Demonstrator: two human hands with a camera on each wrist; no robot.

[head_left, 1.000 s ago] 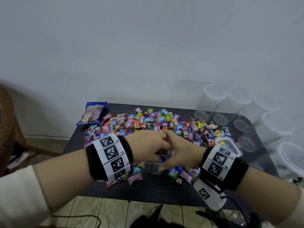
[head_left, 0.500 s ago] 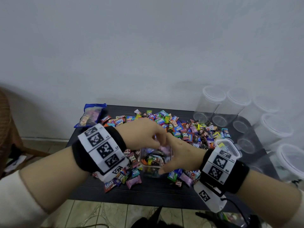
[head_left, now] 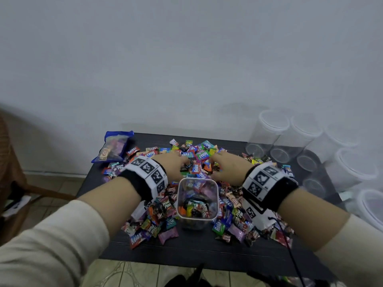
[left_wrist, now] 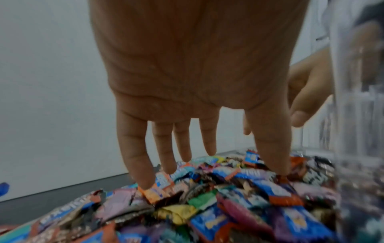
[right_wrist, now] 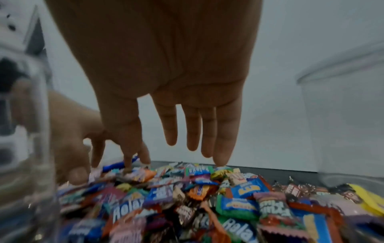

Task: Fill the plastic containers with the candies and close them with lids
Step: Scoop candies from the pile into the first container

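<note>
Centrally, on the dark surface [head_left: 186, 248]: one clear square container [head_left: 197, 200], upright, lidless, part-filled with candies. Around and behind it: a loose pile of wrapped candies [head_left: 194, 156]. Left hand [head_left: 173, 164] and right hand [head_left: 229, 167]: both reach past the container, fingers spread and straight, tips touching the pile, holding nothing. Right edge: empty clear tubs [head_left: 267, 133] lying on their sides. Back left: blue bag [head_left: 114, 147].

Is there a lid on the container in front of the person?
No, in the head view the container stands open-topped among the candies, with wrapped sweets visible inside through its uncovered rim.
</note>
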